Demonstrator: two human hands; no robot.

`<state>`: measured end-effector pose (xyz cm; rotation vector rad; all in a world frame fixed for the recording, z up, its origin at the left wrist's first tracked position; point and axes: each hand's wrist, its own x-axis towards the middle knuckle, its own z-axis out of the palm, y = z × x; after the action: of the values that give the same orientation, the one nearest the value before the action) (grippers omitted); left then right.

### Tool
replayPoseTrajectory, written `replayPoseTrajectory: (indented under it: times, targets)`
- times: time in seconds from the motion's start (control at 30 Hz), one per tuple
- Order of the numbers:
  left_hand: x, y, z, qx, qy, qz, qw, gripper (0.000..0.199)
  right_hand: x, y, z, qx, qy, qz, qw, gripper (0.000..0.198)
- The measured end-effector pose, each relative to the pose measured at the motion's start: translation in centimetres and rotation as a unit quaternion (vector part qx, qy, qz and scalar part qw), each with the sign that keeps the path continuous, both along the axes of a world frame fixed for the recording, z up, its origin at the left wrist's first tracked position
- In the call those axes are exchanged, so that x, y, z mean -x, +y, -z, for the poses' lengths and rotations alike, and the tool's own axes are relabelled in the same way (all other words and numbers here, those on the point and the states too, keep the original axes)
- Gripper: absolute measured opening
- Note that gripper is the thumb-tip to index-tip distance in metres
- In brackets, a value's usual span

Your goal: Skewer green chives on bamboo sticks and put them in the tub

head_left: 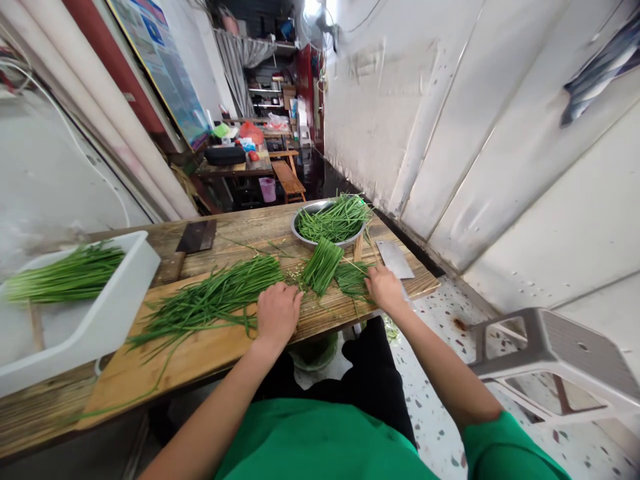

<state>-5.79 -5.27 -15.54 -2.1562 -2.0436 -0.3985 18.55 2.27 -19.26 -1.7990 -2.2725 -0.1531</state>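
My left hand (278,311) is closed, its curled fingers at the cut end of a long loose heap of garlic chives (225,290) on a wooden board (200,357). Anything inside those fingers is hidden. To its right lies a neat, short bundle of chives (321,267). My right hand (385,288) has its fingers closed at the edge of a small, darker clump of chives (351,279); a thin pale stalk runs to the fingertips. Just beyond that hand, a cleaver (395,259) lies flat, blade showing.
A metal bowl (295,230) heaped with chives stands at the table's far edge. On the left is a white plastic tub (127,273) with more chives. A dark flat block (197,235) lies behind the board. A grey plastic stool (560,360) stands right; a bin (315,353) sits below the table.
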Motion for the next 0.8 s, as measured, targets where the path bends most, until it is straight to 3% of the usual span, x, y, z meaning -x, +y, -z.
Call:
replayPoseTrajectory:
  times: [0.1,0.23,0.37,0.53,0.8]
  targets:
    - [-1.1,0.6,0.9,0.021,0.001,0.019,1.000,0.027,1.7,0.0,-0.9,-0.036,0.004,-0.038,0.999,0.019]
    - [-1.8,1.6,2.2,0.048,-0.015,-0.014,0.999,0.024,4.1,0.1,-1.3,-0.080,0.041,-0.171,0.981,0.024]
    - [-1.5,2.7,2.9,0.056,-0.021,-0.006,0.998,0.020,6.5,0.2,-0.9,-0.072,0.051,-0.263,0.961,0.023]
    - [-0.9,2.9,3.3,0.073,-0.038,0.002,0.997,0.021,8.4,0.2,-0.5,-0.052,0.007,-0.286,0.957,0.016]
    - [-0.4,2.2,2.9,0.053,-0.072,0.023,0.996,0.019,9.5,0.5,0.5,-0.028,-0.017,-0.289,0.957,0.023]
